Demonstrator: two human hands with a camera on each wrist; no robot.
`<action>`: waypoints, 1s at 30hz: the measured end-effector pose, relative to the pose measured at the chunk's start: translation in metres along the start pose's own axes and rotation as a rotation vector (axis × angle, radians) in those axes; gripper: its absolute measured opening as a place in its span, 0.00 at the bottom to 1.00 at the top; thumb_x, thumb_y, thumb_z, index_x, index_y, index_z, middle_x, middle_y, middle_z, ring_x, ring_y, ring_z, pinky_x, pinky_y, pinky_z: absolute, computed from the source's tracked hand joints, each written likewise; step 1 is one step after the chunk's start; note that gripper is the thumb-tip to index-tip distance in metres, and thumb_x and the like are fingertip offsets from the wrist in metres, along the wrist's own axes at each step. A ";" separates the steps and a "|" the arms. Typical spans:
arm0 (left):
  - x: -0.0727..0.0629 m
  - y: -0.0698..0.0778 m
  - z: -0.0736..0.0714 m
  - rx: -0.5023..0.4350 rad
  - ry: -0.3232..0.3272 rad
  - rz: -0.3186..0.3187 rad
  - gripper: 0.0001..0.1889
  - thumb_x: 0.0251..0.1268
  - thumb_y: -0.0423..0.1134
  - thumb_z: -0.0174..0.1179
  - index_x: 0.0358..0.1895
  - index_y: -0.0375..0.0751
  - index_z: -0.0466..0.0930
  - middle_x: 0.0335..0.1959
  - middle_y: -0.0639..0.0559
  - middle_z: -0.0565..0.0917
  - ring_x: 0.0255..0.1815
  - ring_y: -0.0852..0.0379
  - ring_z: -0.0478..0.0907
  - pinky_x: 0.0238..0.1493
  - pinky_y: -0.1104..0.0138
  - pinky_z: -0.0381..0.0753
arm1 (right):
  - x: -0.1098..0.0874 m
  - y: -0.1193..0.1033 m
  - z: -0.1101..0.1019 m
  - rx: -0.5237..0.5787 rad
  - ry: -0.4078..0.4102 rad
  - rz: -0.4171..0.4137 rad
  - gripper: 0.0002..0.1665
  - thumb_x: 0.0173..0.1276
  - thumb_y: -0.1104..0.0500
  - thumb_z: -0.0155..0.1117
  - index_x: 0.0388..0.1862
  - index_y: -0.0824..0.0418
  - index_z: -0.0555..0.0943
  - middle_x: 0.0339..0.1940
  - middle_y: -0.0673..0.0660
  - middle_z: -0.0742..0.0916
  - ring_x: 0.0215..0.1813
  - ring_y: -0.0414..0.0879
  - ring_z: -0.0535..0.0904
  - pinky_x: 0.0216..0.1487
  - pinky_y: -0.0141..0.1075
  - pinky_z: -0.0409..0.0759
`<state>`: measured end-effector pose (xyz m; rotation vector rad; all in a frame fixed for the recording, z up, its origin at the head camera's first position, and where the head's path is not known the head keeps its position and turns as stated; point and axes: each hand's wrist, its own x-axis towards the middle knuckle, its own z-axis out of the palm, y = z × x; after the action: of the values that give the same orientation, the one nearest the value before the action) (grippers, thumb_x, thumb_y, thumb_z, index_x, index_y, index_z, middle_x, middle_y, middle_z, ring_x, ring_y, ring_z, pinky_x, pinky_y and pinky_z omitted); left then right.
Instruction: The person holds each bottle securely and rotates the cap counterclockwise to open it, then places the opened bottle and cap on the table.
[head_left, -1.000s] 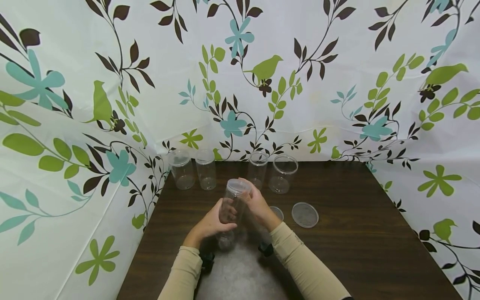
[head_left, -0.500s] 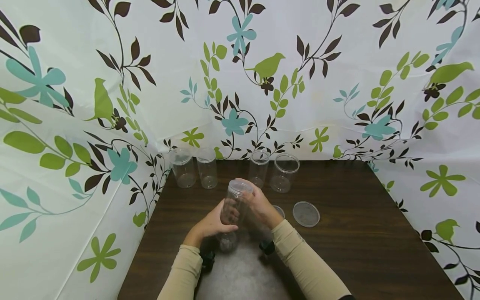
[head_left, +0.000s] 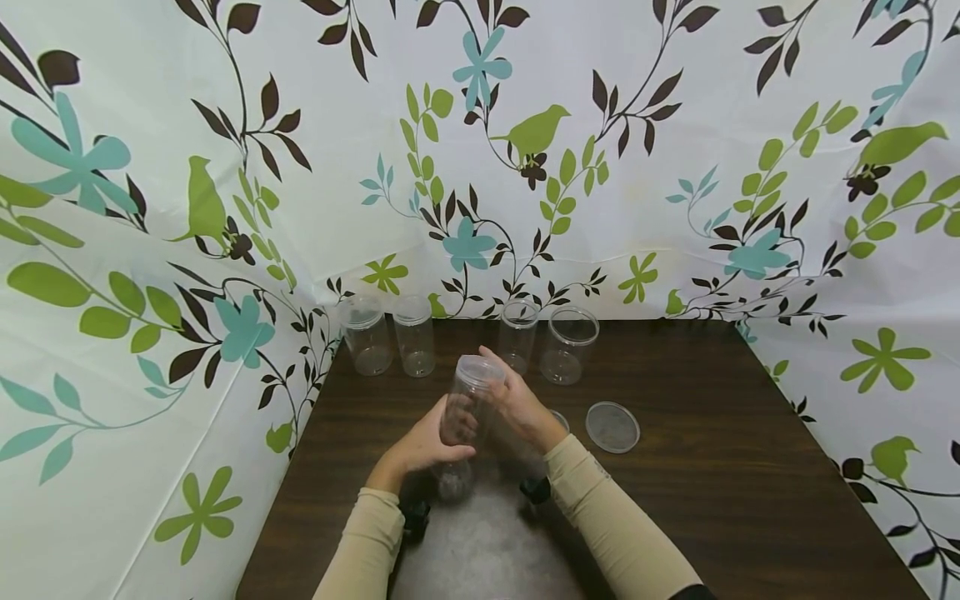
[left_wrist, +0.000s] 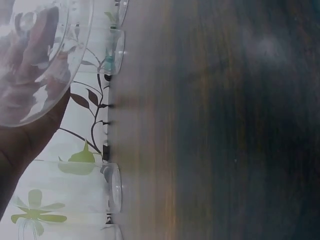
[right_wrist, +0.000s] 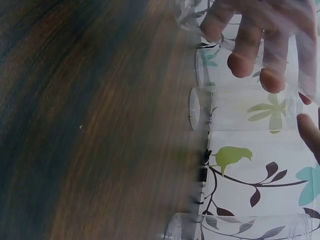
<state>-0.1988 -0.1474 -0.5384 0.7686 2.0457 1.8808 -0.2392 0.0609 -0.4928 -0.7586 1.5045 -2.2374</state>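
My left hand (head_left: 423, 442) grips a tall clear plastic jar (head_left: 463, 421) round its body and holds it tilted over the table. A clear screw lid (head_left: 478, 371) covers the jar's top. My right hand (head_left: 521, 406) holds the lid's right side, its index finger stretched along the far side. In the left wrist view the jar's round base (left_wrist: 75, 65) shows at the upper left. Curled left-hand fingers (right_wrist: 241, 55) show against the jar in the right wrist view, while right-hand fingertips (right_wrist: 310, 131) appear at that view's right edge.
Two lidded clear jars, one wide (head_left: 366, 346) and one narrow (head_left: 416, 346), stand at the back left. Right of them are a narrow jar (head_left: 518, 333) and a wide open jar (head_left: 564, 362). A flat round lid (head_left: 612, 427) lies on the dark table (head_left: 720, 467); another (head_left: 559, 420) is partly hidden by my right wrist.
My right hand has turned slightly at the lid, its index finger now reaching farther up behind it. The jar and my left hand have hardly moved.
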 end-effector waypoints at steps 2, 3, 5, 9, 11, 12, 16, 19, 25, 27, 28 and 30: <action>0.000 0.001 -0.001 0.013 0.026 -0.006 0.39 0.57 0.27 0.71 0.69 0.31 0.59 0.52 0.29 0.78 0.52 0.37 0.81 0.48 0.62 0.84 | 0.000 0.000 0.001 -0.005 0.025 -0.005 0.76 0.56 0.29 0.70 0.81 0.73 0.40 0.72 0.75 0.64 0.64 0.40 0.74 0.66 0.36 0.73; 0.000 0.001 -0.002 0.014 0.041 -0.010 0.39 0.57 0.27 0.71 0.69 0.31 0.59 0.52 0.29 0.78 0.52 0.36 0.81 0.48 0.62 0.84 | 0.000 0.000 0.001 -0.015 0.042 -0.011 0.75 0.57 0.29 0.70 0.80 0.73 0.41 0.73 0.78 0.62 0.64 0.40 0.74 0.66 0.35 0.73; -0.001 0.002 -0.003 0.016 0.068 -0.018 0.39 0.56 0.27 0.71 0.69 0.32 0.59 0.53 0.28 0.78 0.52 0.35 0.81 0.47 0.62 0.85 | 0.001 0.000 0.002 -0.039 0.084 -0.025 0.71 0.60 0.30 0.69 0.79 0.74 0.44 0.73 0.79 0.61 0.63 0.39 0.74 0.66 0.35 0.72; -0.001 0.002 -0.007 0.030 0.105 -0.026 0.39 0.57 0.27 0.72 0.69 0.32 0.59 0.52 0.29 0.78 0.52 0.38 0.81 0.45 0.63 0.85 | 0.001 -0.001 0.005 -0.123 0.160 -0.038 0.63 0.63 0.33 0.69 0.74 0.76 0.53 0.69 0.74 0.68 0.60 0.40 0.75 0.62 0.33 0.74; -0.001 0.001 -0.008 0.038 0.111 -0.031 0.39 0.57 0.28 0.72 0.69 0.32 0.59 0.52 0.31 0.78 0.52 0.40 0.81 0.45 0.62 0.85 | 0.000 -0.001 0.007 -0.162 0.166 -0.035 0.62 0.62 0.32 0.69 0.73 0.77 0.56 0.68 0.73 0.71 0.61 0.40 0.75 0.62 0.33 0.75; -0.001 0.001 -0.009 0.038 0.112 -0.032 0.39 0.57 0.28 0.72 0.69 0.32 0.59 0.52 0.32 0.78 0.52 0.40 0.81 0.45 0.62 0.85 | 0.001 -0.002 0.008 -0.181 0.163 -0.032 0.62 0.62 0.32 0.70 0.73 0.76 0.58 0.67 0.73 0.72 0.61 0.40 0.76 0.62 0.33 0.75; -0.001 -0.001 -0.007 0.041 0.094 -0.036 0.39 0.57 0.29 0.73 0.69 0.32 0.59 0.53 0.32 0.77 0.53 0.40 0.80 0.47 0.62 0.85 | 0.001 -0.002 0.009 -0.236 0.124 -0.029 0.61 0.62 0.32 0.71 0.74 0.75 0.60 0.67 0.72 0.74 0.63 0.40 0.75 0.64 0.33 0.73; 0.000 -0.002 -0.004 0.029 0.061 -0.031 0.40 0.57 0.29 0.73 0.69 0.31 0.58 0.54 0.30 0.77 0.53 0.37 0.80 0.48 0.62 0.84 | 0.001 -0.002 0.008 -0.265 0.104 -0.038 0.60 0.62 0.33 0.71 0.74 0.75 0.62 0.65 0.69 0.77 0.61 0.41 0.77 0.62 0.33 0.74; -0.001 0.000 0.002 0.003 0.009 -0.016 0.40 0.56 0.28 0.72 0.69 0.30 0.57 0.53 0.29 0.76 0.53 0.34 0.80 0.48 0.62 0.84 | 0.000 0.000 0.002 -0.280 0.053 -0.035 0.61 0.60 0.31 0.72 0.74 0.74 0.64 0.62 0.61 0.80 0.59 0.43 0.78 0.60 0.34 0.75; -0.001 0.000 0.003 -0.003 0.004 -0.012 0.40 0.56 0.28 0.72 0.69 0.30 0.57 0.53 0.29 0.77 0.53 0.35 0.80 0.48 0.62 0.84 | 0.000 0.000 0.000 -0.253 0.030 -0.013 0.62 0.60 0.31 0.72 0.76 0.72 0.61 0.63 0.62 0.79 0.61 0.43 0.77 0.62 0.35 0.74; -0.001 0.000 0.003 -0.006 0.001 -0.012 0.40 0.56 0.28 0.72 0.69 0.30 0.57 0.53 0.29 0.77 0.53 0.35 0.80 0.48 0.61 0.84 | -0.001 -0.001 0.000 -0.245 0.022 -0.002 0.64 0.59 0.31 0.72 0.77 0.72 0.59 0.65 0.63 0.78 0.62 0.44 0.76 0.63 0.34 0.74; -0.002 0.000 0.003 -0.009 -0.001 -0.013 0.40 0.56 0.27 0.72 0.69 0.30 0.57 0.53 0.29 0.77 0.53 0.35 0.80 0.48 0.61 0.84 | -0.001 -0.002 0.000 -0.227 0.022 0.020 0.68 0.58 0.29 0.72 0.80 0.71 0.54 0.67 0.67 0.76 0.63 0.43 0.75 0.64 0.34 0.72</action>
<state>-0.1961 -0.1461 -0.5391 0.7526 2.0351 1.8814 -0.2381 0.0621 -0.4916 -0.7818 1.7902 -2.0891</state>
